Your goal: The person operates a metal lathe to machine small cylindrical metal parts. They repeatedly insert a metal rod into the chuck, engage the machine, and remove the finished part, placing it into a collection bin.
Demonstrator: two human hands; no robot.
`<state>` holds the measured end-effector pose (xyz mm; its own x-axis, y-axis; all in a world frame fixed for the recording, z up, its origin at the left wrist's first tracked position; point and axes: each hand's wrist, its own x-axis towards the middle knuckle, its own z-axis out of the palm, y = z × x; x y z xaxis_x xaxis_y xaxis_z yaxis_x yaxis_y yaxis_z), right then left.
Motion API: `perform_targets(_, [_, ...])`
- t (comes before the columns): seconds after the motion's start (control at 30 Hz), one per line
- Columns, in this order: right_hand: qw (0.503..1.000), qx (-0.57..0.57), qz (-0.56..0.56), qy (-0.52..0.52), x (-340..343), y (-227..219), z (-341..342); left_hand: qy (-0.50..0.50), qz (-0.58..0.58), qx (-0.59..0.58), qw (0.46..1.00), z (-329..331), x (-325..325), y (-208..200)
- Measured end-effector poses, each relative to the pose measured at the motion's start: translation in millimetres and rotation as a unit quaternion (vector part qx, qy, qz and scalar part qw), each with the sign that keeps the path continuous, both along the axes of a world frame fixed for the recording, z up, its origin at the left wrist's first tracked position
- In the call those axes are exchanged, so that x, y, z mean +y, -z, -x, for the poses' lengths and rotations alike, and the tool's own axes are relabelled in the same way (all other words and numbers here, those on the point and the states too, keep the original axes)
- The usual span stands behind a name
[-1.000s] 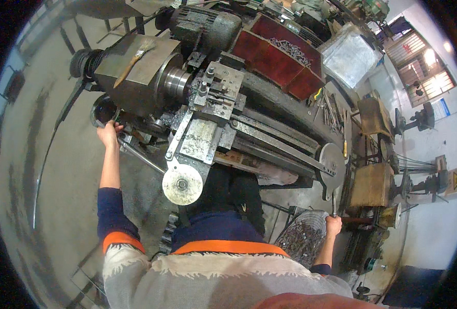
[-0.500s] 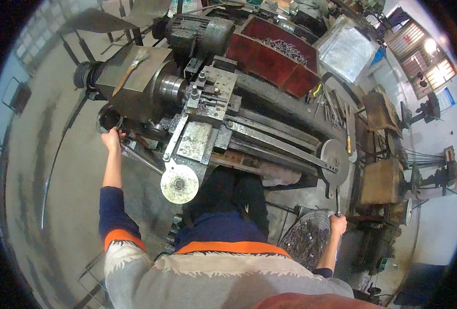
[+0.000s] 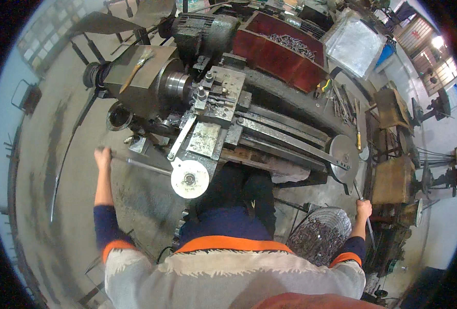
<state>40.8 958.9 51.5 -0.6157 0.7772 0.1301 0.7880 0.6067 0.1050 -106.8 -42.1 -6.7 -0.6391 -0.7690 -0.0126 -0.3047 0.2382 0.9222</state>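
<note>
Head view: left hand (image 3: 103, 156) grip curled closed, fingers wrapped on the outer end of the left lever (image 3: 147, 166); that end a bit blurred. Left lever sits off the lathe's (image 3: 223, 103) near edge; long axis runs from the pale disc (image 3: 190, 179) leftward and slightly away from the body, free end pointing left. Right hand (image 3: 363, 208) grip also closed, round the right lever (image 3: 358, 189), which comes off the grey disc (image 3: 343, 157) at the lathe's right end; long axis points toward the person, leaning slightly right. Bar below that hand: cannot tell if same piece. Brush (image 3: 131, 77) on top of the lathe's left-end box, bristles away, handle toward the near edge. Red tray (image 3: 274, 72) of metal parts along the far edge; basket (image 3: 343, 218) of parts below the near edge, just beside the right forearm.
</note>
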Motion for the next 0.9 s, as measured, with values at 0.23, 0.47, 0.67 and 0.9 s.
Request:
perform_targets(0.23, [0.999,-0.002,0.019,0.05,-60.6,16.4,-42.5,-0.125,-0.092,0.065,0.986,-129.1,29.3,-5.6])
perform_targets(0.47, [0.998,0.033,0.032,0.046,-116.3,7.5,-49.0,-0.176,-0.107,0.111,0.972,-104.6,42.6,-13.1])
perform_targets(0.67, [0.994,0.044,0.066,0.08,-141.3,-5.8,-41.7,-0.161,-0.106,0.124,0.973,-94.7,42.9,-15.5])
perform_targets(0.9, [0.995,0.022,0.049,0.084,-133.0,-4.2,-40.4,-0.146,-0.093,0.115,0.978,-95.7,36.0,-13.0])
